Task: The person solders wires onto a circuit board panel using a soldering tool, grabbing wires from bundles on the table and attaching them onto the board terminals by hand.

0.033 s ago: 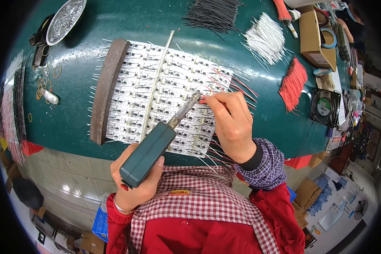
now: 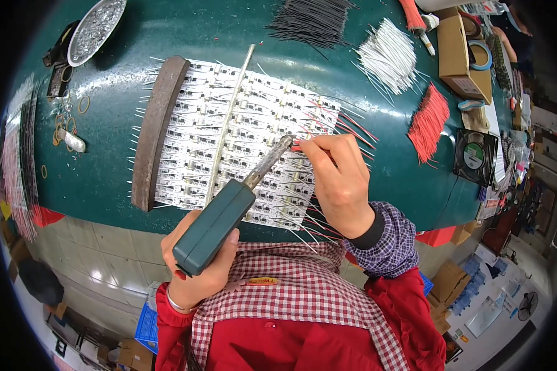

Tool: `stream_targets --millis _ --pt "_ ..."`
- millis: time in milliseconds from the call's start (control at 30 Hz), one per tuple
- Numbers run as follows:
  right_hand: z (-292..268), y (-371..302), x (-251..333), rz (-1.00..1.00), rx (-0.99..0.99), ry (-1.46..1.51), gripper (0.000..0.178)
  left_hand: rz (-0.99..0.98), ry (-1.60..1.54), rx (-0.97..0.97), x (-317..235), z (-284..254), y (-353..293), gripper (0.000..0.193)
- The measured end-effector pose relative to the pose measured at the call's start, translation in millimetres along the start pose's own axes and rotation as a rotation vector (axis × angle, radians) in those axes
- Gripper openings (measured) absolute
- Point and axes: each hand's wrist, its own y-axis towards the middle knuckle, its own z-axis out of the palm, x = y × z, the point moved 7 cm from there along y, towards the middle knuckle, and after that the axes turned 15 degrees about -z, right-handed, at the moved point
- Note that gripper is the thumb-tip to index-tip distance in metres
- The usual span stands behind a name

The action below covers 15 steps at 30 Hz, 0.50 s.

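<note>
My left hand (image 2: 198, 256) is wrapped round the dark green handle of a soldering iron (image 2: 216, 224). Its metal tip reaches up and right to the panel of small white circuit boards (image 2: 254, 133), beside my right fingertips. My right hand (image 2: 340, 179) is closed in a pinch over the panel's right part, on a thin red wire (image 2: 297, 145) whose end shows at the iron's tip. Black, red and white wires stick out along the panel's right edge. Across the boards lie a brown curved bar (image 2: 161, 133) at the left and a thin pale strip (image 2: 231, 120).
Bundles of black wires (image 2: 309, 21), white wires (image 2: 388, 57) and red wires (image 2: 429, 123) lie on the green table (image 2: 117, 123). At the right stand a small fan (image 2: 475, 157) and a cardboard box (image 2: 467, 74). A metal dish (image 2: 97, 31) and rubber bands (image 2: 83, 104) are at left.
The soldering iron's handle has shifted very slightly toward the lower left with my left hand. My right hand stays in place.
</note>
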Motion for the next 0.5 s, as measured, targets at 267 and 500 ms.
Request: stream_targets --millis 267,500 --pt "0.5 -0.1 1.4 0.003 0.000 -0.011 0.035 -0.044 -0.084 -0.054 16.7 -8.3 -13.5 0.026" --pt "-2.3 -4.3 12.0 -0.033 -0.061 0.013 0.034 -0.005 -0.091 -0.063 18.9 -7.5 -17.0 0.026"
